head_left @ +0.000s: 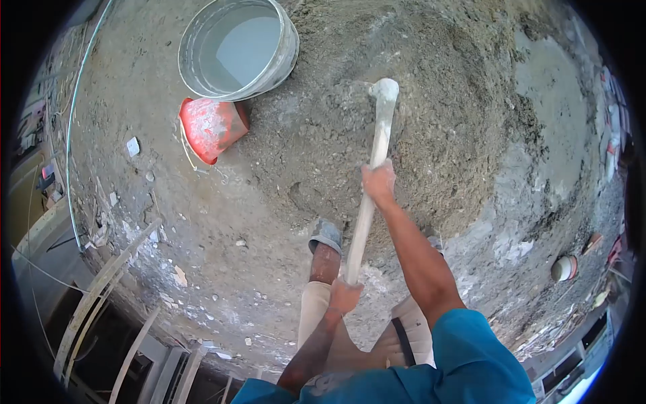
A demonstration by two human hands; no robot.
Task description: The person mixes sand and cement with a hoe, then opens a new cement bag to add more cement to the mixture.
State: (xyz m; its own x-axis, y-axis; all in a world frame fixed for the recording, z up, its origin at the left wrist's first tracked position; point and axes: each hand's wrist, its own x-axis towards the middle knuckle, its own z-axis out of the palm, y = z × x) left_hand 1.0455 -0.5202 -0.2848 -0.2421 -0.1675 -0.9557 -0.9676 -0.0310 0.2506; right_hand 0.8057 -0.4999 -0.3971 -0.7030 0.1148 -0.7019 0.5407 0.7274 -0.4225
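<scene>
My right hand [379, 182] is wrapped round the middle of a hoe's wooden handle [382, 131]. Lower down, close to the handle's end, my left hand [345, 296] is closed round the same shaft. The hoe's head end, crusted with pale cement, rests at a heap of wet grey mortar [444, 114], and its blade is largely hidden there. My boot [326, 234] stands at the near edge of the heap.
A large bucket [289, 50] of cloudy water stands left of the heap. Beside it a red bucket [214, 128] lies tipped over. A pale hose [70, 135] runs along the left. Wet mortar [552, 101] spreads at right, near a small container [564, 268]. Wooden poles [101, 283] are at lower left.
</scene>
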